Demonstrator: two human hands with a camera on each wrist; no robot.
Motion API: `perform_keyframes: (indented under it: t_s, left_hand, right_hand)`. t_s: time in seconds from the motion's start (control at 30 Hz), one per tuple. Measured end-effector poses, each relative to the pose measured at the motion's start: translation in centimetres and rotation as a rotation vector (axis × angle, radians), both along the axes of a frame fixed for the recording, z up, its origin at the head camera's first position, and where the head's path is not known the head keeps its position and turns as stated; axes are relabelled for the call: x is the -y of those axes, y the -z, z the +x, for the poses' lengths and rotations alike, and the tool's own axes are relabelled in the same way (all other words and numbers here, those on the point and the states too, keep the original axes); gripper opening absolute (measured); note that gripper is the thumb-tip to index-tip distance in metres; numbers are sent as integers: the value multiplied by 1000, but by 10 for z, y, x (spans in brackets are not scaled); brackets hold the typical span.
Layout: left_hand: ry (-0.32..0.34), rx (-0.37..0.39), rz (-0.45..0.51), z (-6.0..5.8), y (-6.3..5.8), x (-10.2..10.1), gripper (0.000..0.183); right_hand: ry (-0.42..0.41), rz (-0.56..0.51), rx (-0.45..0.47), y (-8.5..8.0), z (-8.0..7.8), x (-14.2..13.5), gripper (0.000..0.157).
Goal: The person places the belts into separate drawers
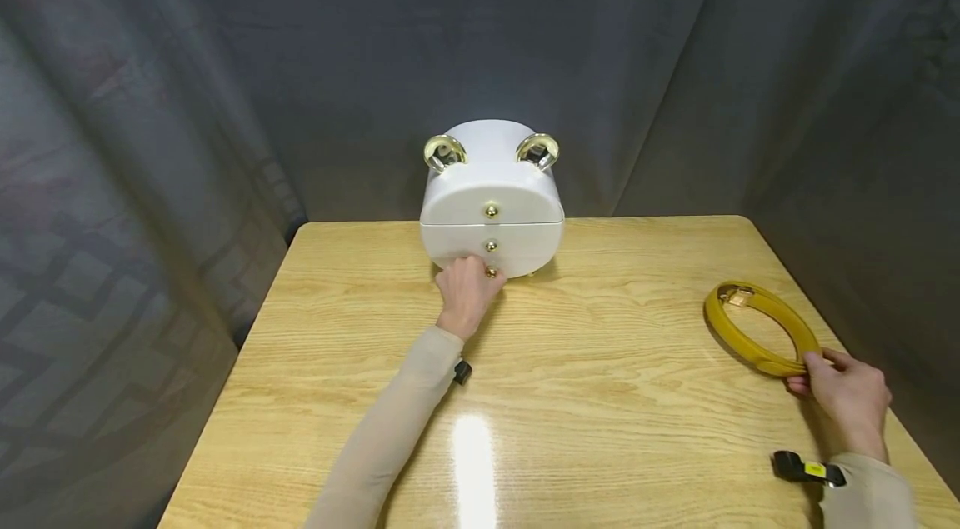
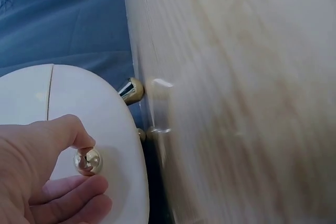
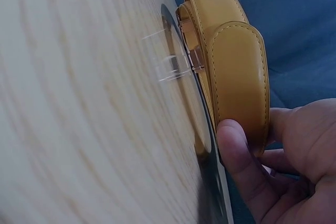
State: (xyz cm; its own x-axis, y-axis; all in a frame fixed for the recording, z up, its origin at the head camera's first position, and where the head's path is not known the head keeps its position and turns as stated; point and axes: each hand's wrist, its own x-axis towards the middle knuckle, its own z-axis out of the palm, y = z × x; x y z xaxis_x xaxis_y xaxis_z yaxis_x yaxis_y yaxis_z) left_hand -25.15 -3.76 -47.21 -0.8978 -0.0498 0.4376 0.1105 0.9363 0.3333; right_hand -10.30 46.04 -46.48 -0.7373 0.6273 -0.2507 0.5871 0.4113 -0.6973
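A white rounded jewelry box [image 1: 495, 179] with two gold ear-shaped loops stands at the table's far edge, gold knobs down its front. My left hand [image 1: 465, 287] is at the lowest knob [image 1: 491, 271]; in the left wrist view its finger and thumb pinch the shiny round knob [image 2: 88, 161]. On the right side of the table lies a coiled mustard-yellow belt [image 1: 772, 315] with a gold-toned buckle [image 1: 738, 296]. My right hand [image 1: 847, 391] pinches the near side of its loop. The right wrist view shows the thumb against the belt's stitched, rounded end [image 3: 239, 77].
The wood-grain table [image 1: 600, 396] spreads between the two hands. Dark grey curtains [image 1: 360, 54] hang behind it and along both sides. Small gold feet [image 2: 132, 91] hold the box off the tabletop.
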Motion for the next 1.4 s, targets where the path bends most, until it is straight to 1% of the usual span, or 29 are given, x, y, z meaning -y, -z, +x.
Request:
perform_keyframes:
  t_s: [0.1, 0.2, 0.27, 0.33, 0.47, 0.53, 0.57, 0.63, 0.73, 0.8, 0.83, 0.87, 0.93, 1.0, 1.03, 1.07, 1.13, 1.17, 1.23, 1.3, 1.33, 1.4]
  left_hand:
    - [9, -12, 6, 0, 0, 0, 53]
    - [54, 16, 71, 2, 2, 6, 51]
    - [80, 58, 142, 3, 4, 13, 49]
    - [91, 103, 218, 6, 5, 23, 47]
    - [85, 180, 300, 13, 3, 40, 50]
    - [103, 255, 346, 15, 1, 47, 52]
    - [123, 311, 393, 16, 1, 50, 52]
    - [201, 469, 562, 15, 0, 52, 54]
    - [336, 733, 905, 11, -1, 53, 59]
    - [418, 880, 1145, 6, -1, 52, 65]
    - [445, 931, 1253, 4, -1, 51, 67]
    - [457, 970, 1359, 2, -1, 51, 69]
    - [466, 1020, 1546, -2, 1, 52, 72]
    - [456, 1054, 1701, -4, 2, 54, 74]
    - [455, 1068, 1758, -5, 3, 55, 75]
    - [469, 1082, 1794, -6, 5, 56, 75]
    - [512, 1092, 1832, -7, 7, 55, 75]
    - [538, 1085, 1833, -7, 9, 54, 74]
    - [574, 1043, 1789, -6, 12, 51, 72]
    - [561, 986, 1719, -4, 15, 45, 67]
    - [532, 957, 1685, -3, 16, 42, 64]
    - [450, 900, 1623, -1, 19, 35, 59]
  right_hand:
    - [-2, 33, 5, 0, 1, -1, 63]
    - [3, 68, 4, 2, 2, -1, 61]
    - [7, 83, -1, 3, 1, -2, 61]
    - [7, 81, -4, 3, 0, -3, 61]
    - [0, 81, -5, 4, -1, -5, 61]
    - [-3, 84, -1, 3, -1, -5, 61]
    - [-4, 84, -1, 2, 0, -6, 61]
    - [-1, 86, -2, 1, 1, -6, 61]
    - [4, 82, -8, 0, 1, -6, 60]
    - [1, 60, -14, 1, 2, -5, 60]
    - [-3, 48, -18, 1, 2, -4, 61]
    - [-6, 37, -17, 1, 1, -3, 61]
    - [-19, 28, -14, 2, 2, -2, 62]
    - [-23, 18, -19, 2, 3, -1, 63]
    - [-24, 18, -24, 1, 3, 0, 63]
    - [-23, 22, -26, 1, 4, 0, 63]
    - [-23, 18, -34, -1, 5, 0, 63]
    - [-25, 14, -37, -1, 5, 0, 63]
    - [-27, 6, -38, -2, 6, 1, 63]
    - [-33, 2, -39, -2, 6, 1, 64]
    - [-29, -2, -38, -2, 6, 1, 64]
    - [-21, -11, -35, -2, 5, 2, 65]
